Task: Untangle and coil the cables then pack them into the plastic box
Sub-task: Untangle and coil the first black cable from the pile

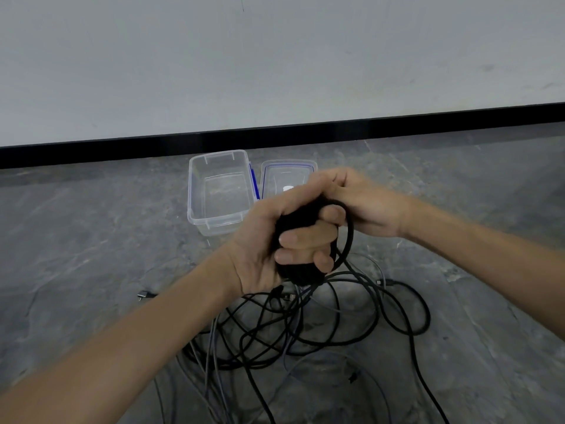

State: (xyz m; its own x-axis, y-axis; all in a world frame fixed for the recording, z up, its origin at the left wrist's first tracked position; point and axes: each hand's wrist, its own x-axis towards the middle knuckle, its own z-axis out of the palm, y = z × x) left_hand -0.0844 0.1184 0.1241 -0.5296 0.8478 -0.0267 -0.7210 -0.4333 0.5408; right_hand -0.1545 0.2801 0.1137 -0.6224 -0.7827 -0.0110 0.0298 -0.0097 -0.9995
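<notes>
Left grip (269,240) clenches round black cable coil (301,275); right grip (360,203) holds its loop.

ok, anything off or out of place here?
Nothing damaged or spilled. The clear plastic box stands upright, empty, lid flat beside it. Only mess: the black and grey cable tangle on the floor, one connector lying left of it. Left hand grips a black cable coil; right hand holds its loop.

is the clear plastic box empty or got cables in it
Empty: the clear plastic box shows only its bare bottom, and nothing lies inside.
</notes>
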